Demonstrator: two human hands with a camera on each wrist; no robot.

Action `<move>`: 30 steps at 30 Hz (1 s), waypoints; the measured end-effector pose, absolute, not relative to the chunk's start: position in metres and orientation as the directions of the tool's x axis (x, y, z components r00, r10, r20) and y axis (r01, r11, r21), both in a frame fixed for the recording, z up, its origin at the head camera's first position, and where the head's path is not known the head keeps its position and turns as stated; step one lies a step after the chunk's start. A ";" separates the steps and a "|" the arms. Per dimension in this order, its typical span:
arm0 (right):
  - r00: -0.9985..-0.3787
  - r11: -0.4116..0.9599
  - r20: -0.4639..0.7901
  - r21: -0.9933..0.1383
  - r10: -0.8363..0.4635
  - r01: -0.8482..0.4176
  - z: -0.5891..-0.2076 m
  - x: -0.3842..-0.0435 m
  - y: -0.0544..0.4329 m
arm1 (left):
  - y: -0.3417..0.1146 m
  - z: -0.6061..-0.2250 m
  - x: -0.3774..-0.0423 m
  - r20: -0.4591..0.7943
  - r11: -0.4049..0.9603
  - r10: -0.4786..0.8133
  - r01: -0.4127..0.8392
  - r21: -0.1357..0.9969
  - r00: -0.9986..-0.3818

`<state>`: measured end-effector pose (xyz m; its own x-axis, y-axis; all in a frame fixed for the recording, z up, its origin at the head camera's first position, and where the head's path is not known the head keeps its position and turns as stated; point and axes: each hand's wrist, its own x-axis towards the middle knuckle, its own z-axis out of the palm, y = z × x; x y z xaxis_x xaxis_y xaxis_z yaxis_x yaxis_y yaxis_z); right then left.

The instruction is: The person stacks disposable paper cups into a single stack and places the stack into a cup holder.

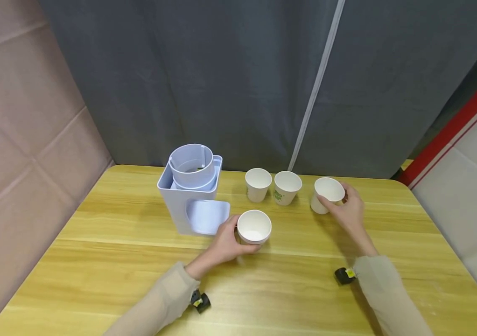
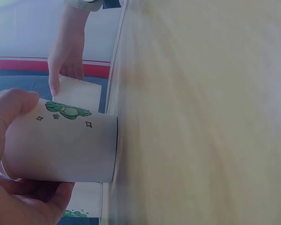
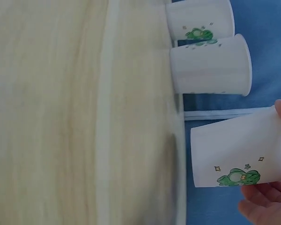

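Note:
My left hand [image 1: 227, 242] grips a white paper cup [image 2: 61, 145] at the middle of the table. Two rims show at its top in the head view, so it looks like nested cups [image 1: 254, 226]. A green printed pattern marks its side. On the right, my right hand [image 1: 349, 210] pinches another white paper cup [image 1: 329, 189] near its rim. That cup leans slightly, its base close over the table in the right wrist view. Two more paper cups, one on the left [image 1: 258, 185] and one beside it [image 1: 287, 187], stand upright between my hands, farther back.
A pale blue square bin [image 1: 175, 205] stands left of the cups, with a round container [image 1: 192, 163] set in its top and a flat panel [image 1: 209, 217] at its front. Behind the wooden table [image 1: 108, 261] hangs a dark grey curtain [image 1: 221, 84]. Light padded walls flank both sides.

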<state>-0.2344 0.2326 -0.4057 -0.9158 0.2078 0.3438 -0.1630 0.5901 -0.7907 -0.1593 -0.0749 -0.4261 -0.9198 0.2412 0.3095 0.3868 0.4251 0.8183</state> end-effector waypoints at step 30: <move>-0.915 0.631 0.402 -0.719 0.032 -0.293 -0.354 -0.172 0.208 | -0.075 -0.427 -0.160 0.306 0.419 0.242 0.383 0.823 -0.921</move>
